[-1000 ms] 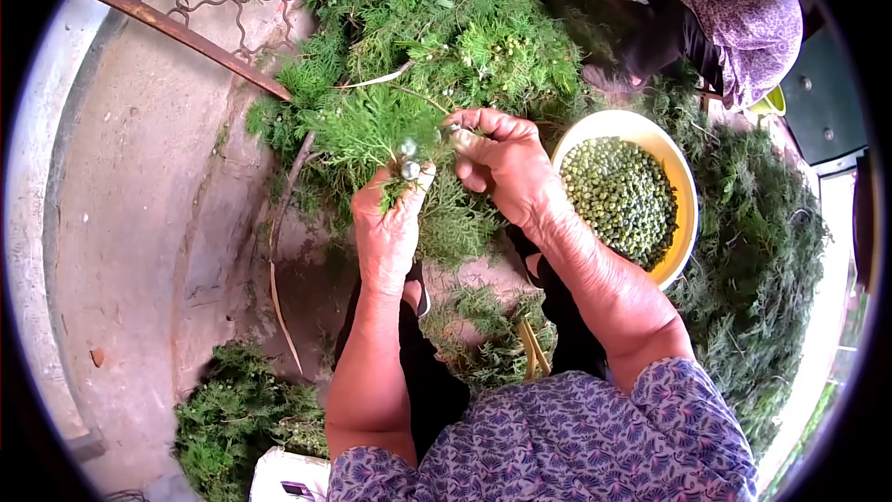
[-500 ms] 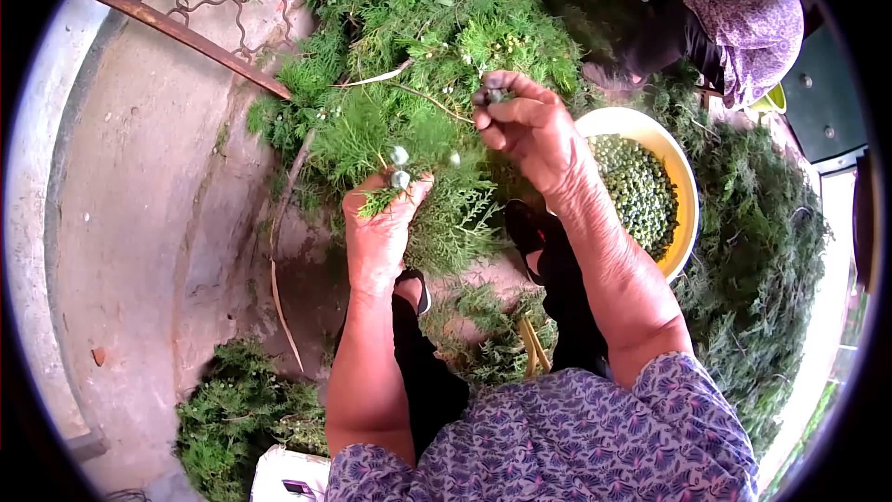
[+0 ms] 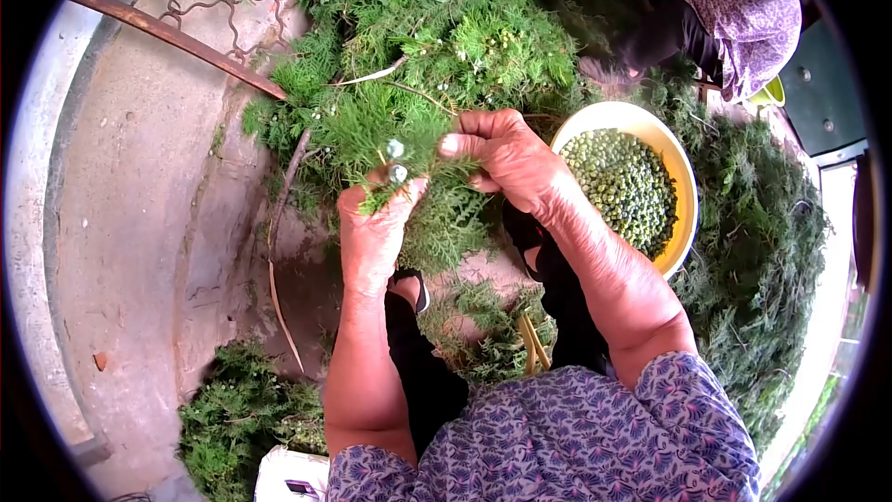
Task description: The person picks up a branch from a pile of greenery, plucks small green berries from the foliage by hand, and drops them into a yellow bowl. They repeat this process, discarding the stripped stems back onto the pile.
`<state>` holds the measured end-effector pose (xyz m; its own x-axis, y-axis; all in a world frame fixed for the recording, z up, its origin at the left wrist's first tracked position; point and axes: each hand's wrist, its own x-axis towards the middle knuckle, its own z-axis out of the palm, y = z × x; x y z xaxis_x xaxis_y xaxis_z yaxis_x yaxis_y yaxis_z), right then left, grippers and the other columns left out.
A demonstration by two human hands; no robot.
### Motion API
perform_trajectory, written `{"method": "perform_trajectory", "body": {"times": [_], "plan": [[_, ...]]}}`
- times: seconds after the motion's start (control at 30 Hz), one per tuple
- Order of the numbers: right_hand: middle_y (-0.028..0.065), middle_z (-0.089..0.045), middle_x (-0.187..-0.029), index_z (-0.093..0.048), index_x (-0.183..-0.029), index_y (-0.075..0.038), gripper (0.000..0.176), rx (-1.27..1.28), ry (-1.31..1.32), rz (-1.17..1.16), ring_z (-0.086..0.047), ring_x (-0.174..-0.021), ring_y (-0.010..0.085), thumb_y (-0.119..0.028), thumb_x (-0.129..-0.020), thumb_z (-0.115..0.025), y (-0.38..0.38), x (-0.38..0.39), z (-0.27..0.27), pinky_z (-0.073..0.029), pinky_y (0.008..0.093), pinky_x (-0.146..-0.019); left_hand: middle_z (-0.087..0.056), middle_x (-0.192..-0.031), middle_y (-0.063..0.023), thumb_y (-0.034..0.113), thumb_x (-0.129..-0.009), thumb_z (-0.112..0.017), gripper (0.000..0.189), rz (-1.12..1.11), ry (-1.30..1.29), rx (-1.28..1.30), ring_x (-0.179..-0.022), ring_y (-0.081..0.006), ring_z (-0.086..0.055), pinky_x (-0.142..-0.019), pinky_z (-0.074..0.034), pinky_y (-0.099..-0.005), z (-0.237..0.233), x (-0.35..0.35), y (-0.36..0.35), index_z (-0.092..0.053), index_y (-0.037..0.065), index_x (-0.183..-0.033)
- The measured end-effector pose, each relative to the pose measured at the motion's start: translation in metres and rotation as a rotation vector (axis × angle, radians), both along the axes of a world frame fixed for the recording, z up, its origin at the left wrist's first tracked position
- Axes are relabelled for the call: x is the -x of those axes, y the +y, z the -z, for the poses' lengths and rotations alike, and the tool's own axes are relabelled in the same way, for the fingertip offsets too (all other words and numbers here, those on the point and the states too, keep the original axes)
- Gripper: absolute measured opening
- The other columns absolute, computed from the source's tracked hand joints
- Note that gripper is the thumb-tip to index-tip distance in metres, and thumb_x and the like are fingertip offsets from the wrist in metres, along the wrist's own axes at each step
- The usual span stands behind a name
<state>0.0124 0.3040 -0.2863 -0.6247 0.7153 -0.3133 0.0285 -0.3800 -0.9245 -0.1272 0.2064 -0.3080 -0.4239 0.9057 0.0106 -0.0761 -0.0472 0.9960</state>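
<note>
My left hand is closed round a green leafy sprig. Two pale blue-green cones stand up just above its thumb. To the right, my right hand has thumb and index finger close together at the feathery foliage; whatever is between the fingertips is too small to make out. A yellow basin beside my right forearm holds many small green cones. Ahead of both hands lies a large heap of green branches.
At the upper right a co-worker sits near a yellow-green container. More cut branches lie at the right and lower left. A wooden bar crosses the upper left, and a white object lies at the bottom.
My right hand has moved down and left, closer to the sprig, and the cones seen at its fingertips no longer show. My left hand has barely moved. The co-worker's arm has shifted.
</note>
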Motion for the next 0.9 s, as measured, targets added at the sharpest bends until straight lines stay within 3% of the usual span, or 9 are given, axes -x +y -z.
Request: {"method": "perform_trajectory", "body": {"times": [0.2,0.27,0.33,0.37,0.4,0.5,0.57,0.8,0.9], "plan": [[0.0001,-0.058,-0.069,-0.060,-0.089,-0.002,0.015,-0.467,0.028,0.322,-0.049,-0.058,0.0060,-0.016,-0.085,-0.059,-0.005,0.014,0.018,-0.036,0.0181,-0.047,-0.063,-0.080,-0.0023,0.000,-0.075,-0.068,0.017,0.006,0.229,-0.025,-0.068,-0.0080,-0.055,-0.061,-0.046,-0.0218,0.007,-0.005,0.004,-0.064,-0.002,-0.091],[0.0052,-0.057,-0.064,-0.057,-0.083,-0.001,0.013,-0.114,-0.149,0.480,-0.047,-0.054,0.0090,-0.013,-0.087,-0.055,0.009,0.000,-0.002,-0.039,0.0221,-0.047,-0.064,-0.080,-0.0036,0.000,-0.075,-0.068,0.018,0.023,0.223,-0.030,-0.068,-0.0084,-0.056,-0.062,-0.046,-0.0221,0.016,-0.001,-0.001,-0.063,-0.002,-0.092],[0.0054,-0.056,-0.064,-0.054,-0.082,-0.002,0.012,-0.141,0.213,0.464,-0.048,-0.051,0.0104,-0.012,-0.088,-0.053,0.038,-0.017,0.008,-0.038,0.0213,-0.042,-0.065,-0.081,-0.0043,0.000,-0.076,-0.066,0.018,-0.055,0.066,-0.008,-0.068,-0.0088,-0.057,-0.063,-0.047,-0.0225,0.012,-0.004,-0.005,-0.063,-0.001,-0.094],[0.0059,-0.057,-0.067,-0.054,-0.085,-0.003,0.009,-0.042,0.361,0.507,-0.050,-0.052,0.0112,-0.011,-0.089,-0.052,0.037,-0.013,0.004,-0.039,0.0208,-0.042,-0.063,-0.084,-0.0081,-0.002,-0.081,-0.059,0.013,0.028,-0.317,-0.162,-0.074,-0.0141,-0.060,-0.072,-0.050,-0.0250,0.019,0.000,-0.002,-0.060,-0.006,-0.093],[0.0072,-0.059,-0.071,-0.053,-0.087,-0.003,0.008,0.108,0.475,0.541,-0.052,-0.053,0.0123,-0.011,-0.089,-0.052,0.032,-0.009,-0.006,-0.040,0.0212,-0.043,-0.063,-0.084,-0.0081,-0.002,-0.081,-0.059,0.013,0.021,-0.313,-0.163,-0.074,-0.0141,-0.060,-0.072,-0.050,-0.0250,0.022,0.003,-0.002,-0.060,-0.006,-0.093],[0.0068,-0.060,-0.070,-0.055,-0.084,-0.004,0.009,0.185,0.593,0.417,-0.051,-0.050,0.0121,-0.012,-0.088,-0.054,0.025,-0.012,-0.006,-0.038,0.0206,-0.041,-0.064,-0.082,-0.0050,-0.005,-0.079,-0.058,0.018,0.021,0.444,-0.028,-0.072,-0.0096,-0.058,-0.069,-0.048,-0.0228,0.017,0.007,-0.001,-0.060,-0.003,-0.097],[0.0021,-0.059,-0.063,-0.063,-0.083,-0.007,0.011,0.052,0.464,0.194,-0.045,-0.043,0.0069,-0.017,-0.081,-0.063,0.013,-0.010,-0.007,-0.030,0.0186,-0.035,-0.064,-0.081,-0.0041,-0.005,-0.079,-0.058,0.018,0.020,0.460,-0.007,-0.071,-0.0083,-0.057,-0.066,-0.046,-0.0223,0.013,0.002,0.000,-0.060,-0.002,-0.097],[0.0004,-0.059,-0.071,-0.061,-0.094,0.000,0.022,-0.368,0.105,-0.049,-0.047,-0.055,0.0029,-0.018,-0.082,-0.064,-0.008,0.007,0.004,-0.041,0.0192,-0.049,-0.063,-0.075,-0.0013,-0.004,-0.078,-0.059,0.011,0.097,0.509,0.062,-0.068,-0.0060,-0.054,-0.060,-0.043,-0.0217,0.011,0.000,0.000,-0.060,-0.001,-0.089],[0.0010,-0.058,-0.068,-0.061,-0.092,0.000,0.018,-0.140,0.077,0.041,-0.047,-0.053,0.0040,-0.017,-0.083,-0.062,-0.012,0.008,0.007,-0.041,0.0202,-0.047,-0.057,-0.067,-0.0021,-0.004,-0.076,-0.059,0.009,0.119,0.415,0.020,-0.062,-0.0064,-0.047,-0.055,-0.040,-0.0236,0.023,-0.001,0.004,-0.058,-0.001,-0.085]]}}
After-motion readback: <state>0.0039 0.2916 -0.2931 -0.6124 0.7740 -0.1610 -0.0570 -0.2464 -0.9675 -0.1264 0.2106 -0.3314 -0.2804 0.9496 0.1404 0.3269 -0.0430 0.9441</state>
